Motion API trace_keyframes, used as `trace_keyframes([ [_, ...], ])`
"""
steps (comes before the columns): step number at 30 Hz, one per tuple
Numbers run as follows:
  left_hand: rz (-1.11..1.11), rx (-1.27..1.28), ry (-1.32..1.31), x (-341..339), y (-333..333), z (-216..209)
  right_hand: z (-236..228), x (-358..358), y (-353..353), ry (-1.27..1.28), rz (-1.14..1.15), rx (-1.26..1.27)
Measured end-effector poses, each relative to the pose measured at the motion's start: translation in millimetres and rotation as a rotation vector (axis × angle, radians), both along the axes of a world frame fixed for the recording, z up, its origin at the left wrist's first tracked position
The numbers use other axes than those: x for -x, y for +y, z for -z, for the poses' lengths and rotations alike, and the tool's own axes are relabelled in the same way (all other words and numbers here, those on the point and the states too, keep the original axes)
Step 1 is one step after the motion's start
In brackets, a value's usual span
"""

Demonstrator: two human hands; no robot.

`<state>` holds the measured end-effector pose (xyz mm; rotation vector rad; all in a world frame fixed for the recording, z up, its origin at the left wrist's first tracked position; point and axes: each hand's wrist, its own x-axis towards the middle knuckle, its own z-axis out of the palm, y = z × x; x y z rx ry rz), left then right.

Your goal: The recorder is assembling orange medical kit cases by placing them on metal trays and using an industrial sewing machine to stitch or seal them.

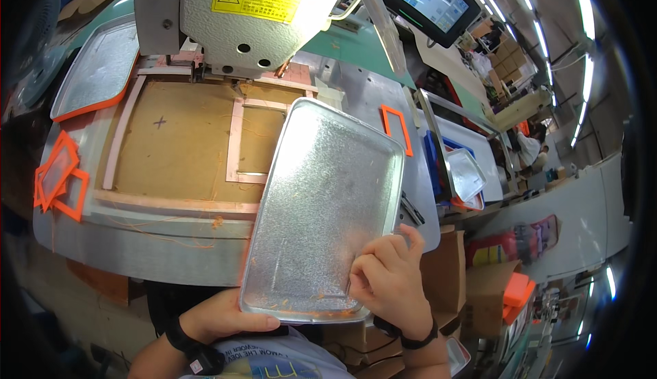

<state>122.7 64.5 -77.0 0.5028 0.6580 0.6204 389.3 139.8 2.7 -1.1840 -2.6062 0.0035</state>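
A shallow silver metal tray (pixel 328 174) with rounded corners is tilted up in front of me, over the front edge of the worktable. My left hand (pixel 229 314) grips its near left corner, the thumb lying over the rim and the other fingers hidden behind. Over the tray's near right part, my right hand (pixel 393 276) is closed with its fingertips curled together at the inner surface. What those fingers pinch, if anything, cannot be made out. Loose orange thread bits (pixel 294 304) lie along the tray's near end. Both wrists wear dark bands.
A machine head (pixel 267 16) overhangs a brown template (pixel 178 139) with pink strips. Another silver tray (pixel 99 71) and orange frames (pixel 58 177) lie left. To the right are an orange frame (pixel 388 122), a slim black tool (pixel 411 209), a screen (pixel 428 3) and a cardboard box (pixel 443 263).
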Motion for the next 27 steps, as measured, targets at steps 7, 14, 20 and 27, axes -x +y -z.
trace_keyframes([
  [7, 0.010, -0.030, -0.030, -0.1, -0.3, 2.9, -5.9, -15.6, -5.6, 0.116, 0.138, -0.043],
  [14, 0.013, -0.026, -0.026, -0.9, 0.2, 4.8, -5.9, -1.8, -9.5, 0.049, 0.066, 0.094],
  [20, 0.000, -0.035, -0.029, 0.1, -0.6, 3.8, 1.7, -7.0, -0.4, 0.096, 0.063, -0.022],
  [27, 0.012, -0.041, -0.008, -0.3, 0.3, 1.8, -20.5, -41.7, -22.7, 0.507, 0.010, 0.319],
])
